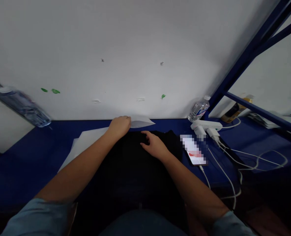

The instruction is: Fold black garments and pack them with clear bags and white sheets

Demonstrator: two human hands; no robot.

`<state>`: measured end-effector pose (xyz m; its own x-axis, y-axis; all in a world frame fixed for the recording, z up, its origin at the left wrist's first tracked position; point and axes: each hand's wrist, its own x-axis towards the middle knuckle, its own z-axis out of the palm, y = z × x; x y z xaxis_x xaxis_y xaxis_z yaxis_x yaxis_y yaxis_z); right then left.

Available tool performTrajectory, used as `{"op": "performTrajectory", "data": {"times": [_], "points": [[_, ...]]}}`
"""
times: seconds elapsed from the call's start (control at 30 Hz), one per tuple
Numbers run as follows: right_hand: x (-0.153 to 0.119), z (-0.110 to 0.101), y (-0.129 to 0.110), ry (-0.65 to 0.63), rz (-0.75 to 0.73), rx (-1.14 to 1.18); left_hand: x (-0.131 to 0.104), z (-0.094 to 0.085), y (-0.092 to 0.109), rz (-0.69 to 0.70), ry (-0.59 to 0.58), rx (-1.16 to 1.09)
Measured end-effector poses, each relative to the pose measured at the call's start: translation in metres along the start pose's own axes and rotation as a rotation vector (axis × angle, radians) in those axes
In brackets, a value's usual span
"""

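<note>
A black cloth (135, 164) lies over the blue desk's front and middle, its far edge close to the wall. My left hand (120, 127) is at the cloth's far left edge, fingers curled together beside a white paper (142, 122); what its fingers hold is hidden. My right hand (155, 145) is over the cloth to the right, thumb and forefinger apart with nothing between them. More white sheets (91, 139) lie under my left forearm.
On the right are a phone (194, 150) with a cable, a white power strip (206, 124), a clear bottle (199, 108) and a blue metal frame (253, 59). A large clear bottle (25, 106) leans at the left. A white wall (130, 78) stands behind the desk (37, 154).
</note>
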<state>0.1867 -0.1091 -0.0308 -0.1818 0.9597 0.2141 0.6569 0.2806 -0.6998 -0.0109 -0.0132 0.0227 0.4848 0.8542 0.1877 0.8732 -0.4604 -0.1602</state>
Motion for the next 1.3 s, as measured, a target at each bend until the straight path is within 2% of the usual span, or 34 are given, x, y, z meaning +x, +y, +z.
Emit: {"op": "performTrajectory", "data": {"times": [0.1,0.23,0.3,0.4,0.53,0.67,0.73,0.93,1.03,1.13,1.23,1.3], "points": [[0.001,0.005,0.0,-0.021,-0.066,0.096,-0.025,-0.008,0.002,-0.071,0.004,-0.028],[0.001,0.003,-0.001,0.004,-0.082,0.158,-0.051,-0.004,0.003,-0.14,0.028,-0.085],[0.001,-0.004,0.0,0.037,-0.013,0.116,-0.058,0.001,0.002,-0.175,0.022,-0.132],[0.001,-0.021,0.005,0.076,0.183,-0.042,-0.062,0.008,-0.001,-0.191,-0.017,-0.23],[0.004,-0.033,0.014,-0.002,0.399,-0.197,-0.065,0.014,-0.011,-0.075,-0.07,-0.321],[0.005,-0.031,0.017,-0.049,0.381,-0.245,-0.065,0.021,-0.029,0.112,-0.125,-0.329],[0.005,-0.029,0.016,-0.046,0.332,-0.233,-0.065,0.024,-0.035,0.142,-0.141,-0.322],[0.003,-0.033,0.015,-0.048,0.243,0.066,-0.061,0.032,-0.032,0.082,-0.051,-0.376],[0.002,-0.039,0.016,-0.091,0.219,0.314,-0.061,0.033,-0.023,0.028,-0.018,-0.4],[0.002,-0.041,0.014,-0.104,0.201,0.608,-0.061,0.031,-0.01,-0.041,-0.034,-0.401],[0.005,-0.035,0.011,-0.023,0.223,0.834,-0.062,0.024,0.006,-0.126,-0.067,-0.417],[0.007,-0.027,0.01,0.055,0.265,0.876,-0.062,0.019,0.016,-0.18,-0.073,-0.442]]}}
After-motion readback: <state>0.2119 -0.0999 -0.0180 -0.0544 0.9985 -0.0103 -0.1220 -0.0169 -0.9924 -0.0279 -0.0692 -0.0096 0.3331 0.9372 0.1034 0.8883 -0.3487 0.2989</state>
